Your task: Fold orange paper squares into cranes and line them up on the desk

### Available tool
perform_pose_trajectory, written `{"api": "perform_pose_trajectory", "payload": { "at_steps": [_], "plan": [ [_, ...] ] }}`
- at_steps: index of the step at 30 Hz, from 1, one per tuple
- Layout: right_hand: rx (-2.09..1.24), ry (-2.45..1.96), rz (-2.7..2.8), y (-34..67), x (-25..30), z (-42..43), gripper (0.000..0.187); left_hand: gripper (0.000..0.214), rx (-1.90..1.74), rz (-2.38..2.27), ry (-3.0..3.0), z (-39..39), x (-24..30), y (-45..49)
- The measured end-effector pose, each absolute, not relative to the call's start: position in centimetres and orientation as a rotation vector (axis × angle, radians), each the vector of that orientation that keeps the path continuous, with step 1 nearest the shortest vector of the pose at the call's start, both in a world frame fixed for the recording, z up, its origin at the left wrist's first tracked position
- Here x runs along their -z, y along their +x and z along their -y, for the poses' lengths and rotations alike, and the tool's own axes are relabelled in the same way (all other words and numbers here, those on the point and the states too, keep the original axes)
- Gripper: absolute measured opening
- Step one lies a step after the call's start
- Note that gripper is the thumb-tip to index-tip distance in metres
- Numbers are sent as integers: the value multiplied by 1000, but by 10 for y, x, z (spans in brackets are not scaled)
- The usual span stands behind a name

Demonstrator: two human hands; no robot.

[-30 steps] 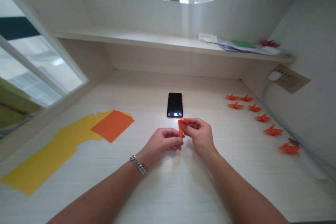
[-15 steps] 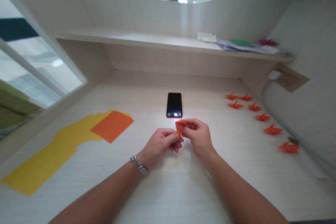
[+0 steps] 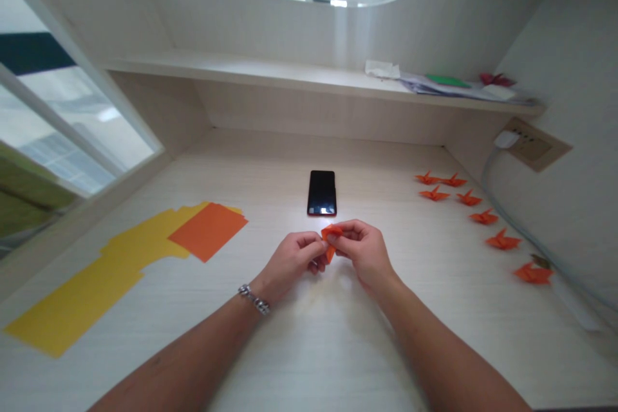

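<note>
Both hands meet over desk [image 3: 313, 347], just near side of phone [image 3: 322, 192]. Left hand [image 3: 292, 261] and right hand [image 3: 364, 251] each pinch small folded orange paper [image 3: 331, 237], thumb and fingertips clamped from opposite sides. Paper held just above desk between them, likely so both sides stay reachable. Bracelet [image 3: 254, 300] on left wrist. Flat orange sheet [image 3: 208, 230] lies on yellow sheets [image 3: 96, 283], well off to left. Row of orange paper birds [image 3: 484, 217] lined along right edge, apart from hands.

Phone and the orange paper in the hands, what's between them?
Nothing: the head view shows only bare desk between the phone and the orange paper, pinched by the left hand and right hand.
</note>
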State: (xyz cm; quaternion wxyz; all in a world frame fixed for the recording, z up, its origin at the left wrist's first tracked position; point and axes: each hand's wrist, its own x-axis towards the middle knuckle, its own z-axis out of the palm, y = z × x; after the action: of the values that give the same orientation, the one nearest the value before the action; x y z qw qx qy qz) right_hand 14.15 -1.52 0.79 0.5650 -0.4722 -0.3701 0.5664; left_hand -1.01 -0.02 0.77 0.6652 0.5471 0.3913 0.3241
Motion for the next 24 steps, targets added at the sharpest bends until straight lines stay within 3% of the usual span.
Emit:
{"api": "perform_pose_trajectory", "payload": {
  "at_steps": [24],
  "plan": [
    [-1500,-1084,909,146,-13,17,24,10,-1046,-883,976,-3,-11,-12]
  ]
}}
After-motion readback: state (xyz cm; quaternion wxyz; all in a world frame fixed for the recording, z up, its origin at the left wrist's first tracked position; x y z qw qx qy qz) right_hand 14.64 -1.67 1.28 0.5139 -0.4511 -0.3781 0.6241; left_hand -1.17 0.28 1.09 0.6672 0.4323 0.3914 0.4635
